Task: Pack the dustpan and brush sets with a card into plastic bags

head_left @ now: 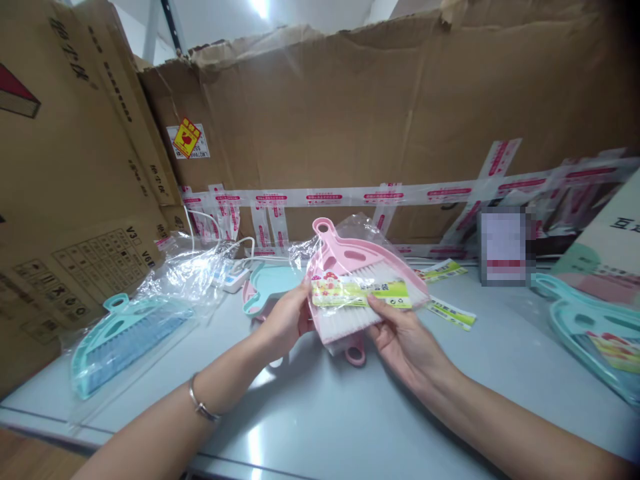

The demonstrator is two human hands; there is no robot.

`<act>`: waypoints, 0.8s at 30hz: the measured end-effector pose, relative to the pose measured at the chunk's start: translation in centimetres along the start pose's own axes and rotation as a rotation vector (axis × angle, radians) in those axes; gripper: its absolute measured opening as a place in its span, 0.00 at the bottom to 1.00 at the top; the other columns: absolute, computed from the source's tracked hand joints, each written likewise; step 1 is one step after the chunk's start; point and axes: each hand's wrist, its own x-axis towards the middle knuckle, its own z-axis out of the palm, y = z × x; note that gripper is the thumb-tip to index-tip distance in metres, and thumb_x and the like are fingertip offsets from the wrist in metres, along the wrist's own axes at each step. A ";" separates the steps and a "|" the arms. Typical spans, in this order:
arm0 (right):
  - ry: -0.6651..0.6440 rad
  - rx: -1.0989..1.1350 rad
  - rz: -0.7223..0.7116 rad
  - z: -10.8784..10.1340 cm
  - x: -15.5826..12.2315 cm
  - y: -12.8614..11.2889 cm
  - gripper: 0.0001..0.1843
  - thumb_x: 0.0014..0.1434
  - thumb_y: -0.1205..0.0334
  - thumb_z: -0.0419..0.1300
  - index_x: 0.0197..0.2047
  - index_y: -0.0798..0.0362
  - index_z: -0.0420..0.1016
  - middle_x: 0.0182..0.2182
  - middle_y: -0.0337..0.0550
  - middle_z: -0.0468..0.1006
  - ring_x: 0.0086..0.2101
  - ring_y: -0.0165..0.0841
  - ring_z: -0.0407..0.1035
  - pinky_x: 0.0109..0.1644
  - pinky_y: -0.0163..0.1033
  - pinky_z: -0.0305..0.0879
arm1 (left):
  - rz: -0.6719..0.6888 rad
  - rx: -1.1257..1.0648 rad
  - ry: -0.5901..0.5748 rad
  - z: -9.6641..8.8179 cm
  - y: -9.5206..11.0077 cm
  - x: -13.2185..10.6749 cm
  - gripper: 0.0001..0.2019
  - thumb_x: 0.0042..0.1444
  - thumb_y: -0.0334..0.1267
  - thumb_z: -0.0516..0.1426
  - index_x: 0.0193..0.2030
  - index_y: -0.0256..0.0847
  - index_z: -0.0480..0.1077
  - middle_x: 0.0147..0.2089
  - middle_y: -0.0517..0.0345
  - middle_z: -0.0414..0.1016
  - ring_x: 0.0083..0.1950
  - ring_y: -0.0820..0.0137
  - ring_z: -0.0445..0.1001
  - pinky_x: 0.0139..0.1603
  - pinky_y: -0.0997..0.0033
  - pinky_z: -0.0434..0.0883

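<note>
I hold a pink dustpan and brush set (350,267) above the grey table (350,413), tilted, with white bristles and a green-yellow paper label (360,293) across it. My left hand (287,317) grips the set's left edge, fingers closed on it. My right hand (400,333) holds the lower right side, thumb pressed on the label. A clear plastic bag (370,230) sits around the upper part of the set.
A teal dustpan set in a clear bag (120,340) lies at the left. More teal pans lie behind my hands (273,280) and at the right edge (585,320). Loose labels (450,310) lie on the table. Taped cardboard walls (350,120) enclose the back and left.
</note>
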 end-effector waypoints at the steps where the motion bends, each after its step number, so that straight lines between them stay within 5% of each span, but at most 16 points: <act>1: 0.006 -0.009 -0.005 -0.1 0.1 -0.1 0.25 0.48 0.76 0.64 0.50 0.52 0.70 0.38 0.42 0.80 0.36 0.33 0.76 0.37 0.31 0.76 | -0.017 0.022 -0.037 0.0 -0.1 -0.1 0.19 0.60 0.49 0.52 0.49 0.37 0.70 0.46 0.47 0.77 0.44 0.64 0.76 0.39 0.68 0.73; 7: 0.018 -0.126 0.049 0.1 0.1 -0.3 0.19 0.48 0.73 0.66 0.44 0.54 0.73 0.36 0.42 0.79 0.34 0.32 0.75 0.32 0.28 0.75 | 0.096 0.082 -0.188 -0.6 -0.8 -0.1 0.23 0.48 0.37 0.64 0.51 0.35 0.69 0.48 0.43 0.76 0.44 0.63 0.76 0.41 0.68 0.73; 13: -0.165 -0.486 0.235 0.1 1.0 -3.3 0.10 0.47 0.64 0.69 0.33 0.58 0.76 0.29 0.44 0.78 0.29 0.29 0.74 0.32 0.28 0.73 | 0.060 0.061 -0.116 -1.8 0.5 0.6 0.17 0.48 0.33 0.63 0.46 0.33 0.72 0.46 0.44 0.78 0.44 0.64 0.77 0.43 0.70 0.73; 16: -0.150 -0.876 0.106 -0.7 2.4 -5.1 0.18 0.44 0.56 0.70 0.18 0.56 0.66 0.12 0.34 0.65 0.13 0.21 0.58 0.15 0.26 0.57 | 0.044 0.040 -0.053 -2.2 1.5 0.8 0.18 0.46 0.31 0.63 0.46 0.32 0.73 0.46 0.44 0.78 0.42 0.65 0.77 0.42 0.72 0.74; 18: -0.068 -0.975 -0.080 -1.3 3.2 -5.8 0.25 0.42 0.55 0.71 0.15 0.54 0.58 0.09 0.29 0.56 0.12 0.18 0.48 0.12 0.26 0.45 | 0.050 0.022 -0.021 -2.5 1.9 0.9 0.18 0.46 0.30 0.64 0.46 0.31 0.72 0.46 0.44 0.78 0.41 0.67 0.77 0.41 0.74 0.74; 21: -0.019 -0.831 -0.209 -1.7 3.5 -6.1 0.20 0.38 0.59 0.74 0.27 0.53 0.66 0.19 0.33 0.70 0.18 0.24 0.61 0.17 0.27 0.55 | 0.058 0.017 -0.024 -2.8 2.0 1.0 0.19 0.46 0.30 0.63 0.47 0.32 0.72 0.46 0.44 0.78 0.42 0.68 0.77 0.41 0.75 0.74; 24: -0.126 -0.677 -0.081 -1.5 3.0 -5.9 0.36 0.35 0.64 0.75 0.48 0.49 0.66 0.37 0.43 0.78 0.30 0.33 0.72 0.26 0.33 0.69 | 0.046 0.049 -0.100 -3.1 2.1 1.1 0.19 0.46 0.31 0.63 0.47 0.32 0.72 0.47 0.44 0.77 0.43 0.67 0.77 0.43 0.73 0.74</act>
